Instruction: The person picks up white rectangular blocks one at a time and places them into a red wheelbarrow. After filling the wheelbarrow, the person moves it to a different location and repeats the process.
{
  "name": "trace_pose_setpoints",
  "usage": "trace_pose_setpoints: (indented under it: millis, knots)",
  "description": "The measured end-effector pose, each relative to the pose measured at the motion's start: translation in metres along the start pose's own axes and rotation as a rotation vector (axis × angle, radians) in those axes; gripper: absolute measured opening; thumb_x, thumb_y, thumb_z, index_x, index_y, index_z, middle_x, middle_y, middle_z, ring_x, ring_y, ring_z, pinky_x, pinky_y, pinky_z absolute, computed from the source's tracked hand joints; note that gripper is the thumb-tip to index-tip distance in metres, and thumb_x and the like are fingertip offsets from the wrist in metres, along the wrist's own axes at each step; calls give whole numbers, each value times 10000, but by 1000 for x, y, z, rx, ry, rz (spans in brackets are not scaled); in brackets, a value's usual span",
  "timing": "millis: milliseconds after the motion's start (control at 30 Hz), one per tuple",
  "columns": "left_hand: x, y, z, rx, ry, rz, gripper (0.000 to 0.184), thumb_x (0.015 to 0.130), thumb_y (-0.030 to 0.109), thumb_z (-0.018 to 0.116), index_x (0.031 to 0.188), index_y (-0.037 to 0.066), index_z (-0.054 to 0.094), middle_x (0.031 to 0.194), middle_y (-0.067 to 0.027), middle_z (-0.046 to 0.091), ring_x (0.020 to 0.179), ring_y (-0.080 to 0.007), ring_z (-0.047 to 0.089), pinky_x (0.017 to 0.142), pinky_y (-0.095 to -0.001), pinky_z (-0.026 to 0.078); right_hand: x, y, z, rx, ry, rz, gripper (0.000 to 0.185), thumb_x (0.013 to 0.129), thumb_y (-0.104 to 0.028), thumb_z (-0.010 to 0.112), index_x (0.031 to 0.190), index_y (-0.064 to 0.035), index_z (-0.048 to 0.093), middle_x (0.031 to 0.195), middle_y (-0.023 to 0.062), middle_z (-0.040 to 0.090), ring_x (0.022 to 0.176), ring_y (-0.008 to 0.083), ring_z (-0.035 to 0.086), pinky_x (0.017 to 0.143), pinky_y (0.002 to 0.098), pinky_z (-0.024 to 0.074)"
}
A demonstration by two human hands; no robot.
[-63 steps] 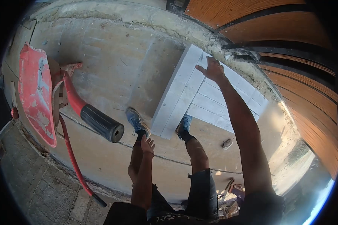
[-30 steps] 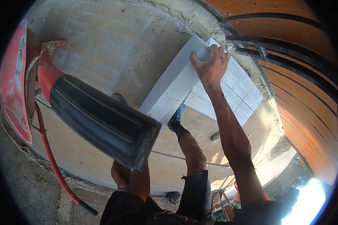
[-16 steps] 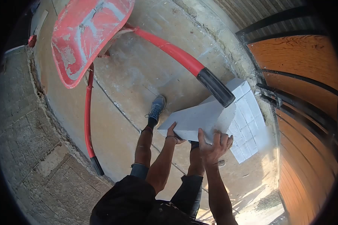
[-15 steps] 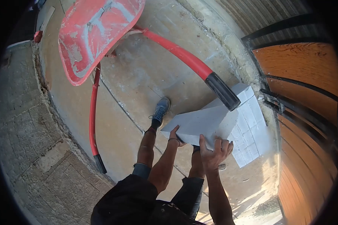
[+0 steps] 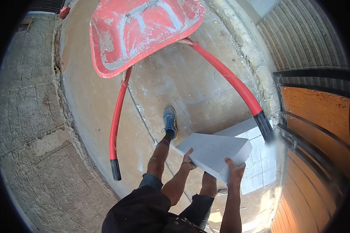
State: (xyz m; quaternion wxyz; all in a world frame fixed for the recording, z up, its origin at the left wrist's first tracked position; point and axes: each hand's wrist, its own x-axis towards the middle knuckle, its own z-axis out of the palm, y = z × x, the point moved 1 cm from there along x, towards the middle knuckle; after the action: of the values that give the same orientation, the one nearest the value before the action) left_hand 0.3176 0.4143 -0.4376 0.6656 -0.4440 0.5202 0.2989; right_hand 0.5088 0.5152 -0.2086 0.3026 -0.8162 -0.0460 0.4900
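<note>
A pale grey-white building block (image 5: 216, 151), like aerated concrete, is held between my two hands above the floor in front of my legs. My left hand (image 5: 188, 157) grips its near left edge, thumb on top and fingers hidden underneath. At the right end my right hand (image 5: 235, 171) is closed on the block, thumb on the upper edge. Just beyond it lies a stack of similar white blocks (image 5: 256, 163), partly covered by the held one. A red wheelbarrow (image 5: 144, 39) with a scuffed, cement-smeared tray stands ahead, its two black-gripped handles pointing toward me.
The right wheelbarrow handle (image 5: 231, 77) reaches over near the block stack. Orange wooden panels with black metal bars (image 5: 315, 105) stand along the right side. A rough paved strip (image 5: 35, 116) runs on the left, beyond the edge of the smooth concrete floor (image 5: 93, 105).
The block has come away from the stack and turned, its right end now free. My right hand has closed round that end. The view has shifted, bringing the wheelbarrow further right.
</note>
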Motion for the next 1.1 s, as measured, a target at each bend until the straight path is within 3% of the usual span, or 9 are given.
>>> trace_pose_setpoints:
  millis: [67, 333, 467, 633, 833, 933, 967, 1033, 1100]
  knots:
    - [-6, 1, -7, -61, -1, -27, 569, 748, 381, 686, 1202, 100, 487, 1169, -100, 534, 1076, -295, 517, 891, -495, 436, -13, 8, 7, -73, 61, -20, 775, 609, -93, 761, 1234, 91, 341, 1145, 188, 492, 1023, 291, 499, 876, 366, 415]
    - [-50, 1, -34, -14, -284, 115, 568, 800, 413, 609, 1233, 69, 480, 1156, -133, 555, 1052, -319, 529, 940, -470, 390, -113, 25, -2, -159, -5, -107, 886, 545, -107, 803, 1236, 102, 291, 1144, 209, 453, 1055, 306, 477, 901, 389, 409]
    - [-119, -23, -25, -36, -388, 206, 570, 813, 425, 584, 1243, 67, 475, 1174, -135, 548, 1062, -329, 519, 930, -484, 387, -174, -13, -31, -217, -87, -193, 920, 531, -107, 816, 1250, 83, 275, 1145, 203, 448, 1061, 303, 469, 904, 386, 406]
    - [-208, -33, -23, -139, -634, 109, 581, 804, 427, 588, 1252, 77, 468, 1192, -119, 541, 1098, -335, 489, 964, -483, 349, -242, -27, -73, -185, -124, -376, 880, 541, -74, 799, 1249, 74, 297, 1142, 207, 470, 1046, 313, 492, 887, 396, 422]
    - [-282, -60, -72, -213, -613, 361, 563, 756, 362, 646, 1234, 111, 484, 1207, -99, 532, 1105, -336, 481, 969, -497, 335, -309, -25, -113, -8, -231, -478, 613, 609, -162, 796, 1074, 108, 502, 1026, 216, 591, 943, 308, 553, 873, 396, 421]
    - [-313, -78, -124, -222, -471, 413, 524, 739, 335, 659, 1200, 142, 501, 1199, -90, 527, 1119, -319, 462, 915, -529, 366, -334, -19, -130, 4, -395, -421, 756, 593, -40, 758, 1224, 72, 357, 1108, 203, 520, 989, 306, 543, 834, 398, 459]
    - [-323, -74, -131, -235, -482, 432, 524, 739, 335, 659, 1200, 142, 501, 1199, -90, 527, 1119, -319, 462, 915, -529, 366, -332, -15, -126, 3, -417, -433, 756, 593, -40, 758, 1224, 72, 357, 1108, 203, 520, 989, 306, 543, 834, 398, 459]
    - [-342, -58, -144, -228, -179, 397, 541, 709, 323, 685, 1187, 147, 500, 1161, -85, 541, 1072, -323, 483, 882, -527, 378, -331, -6, -107, 99, -550, -225, 637, 639, -24, 719, 1186, 76, 410, 1074, 194, 555, 946, 296, 574, 791, 399, 486]
    - [-351, -44, -182, -272, -178, 417, 561, 692, 321, 698, 1187, 150, 495, 1150, -82, 544, 1058, -327, 486, 872, -529, 379, -353, 6, -91, 57, -591, -229, 644, 644, -111, 725, 1163, 87, 400, 1049, 176, 531, 921, 313, 571, 776, 436, 488]
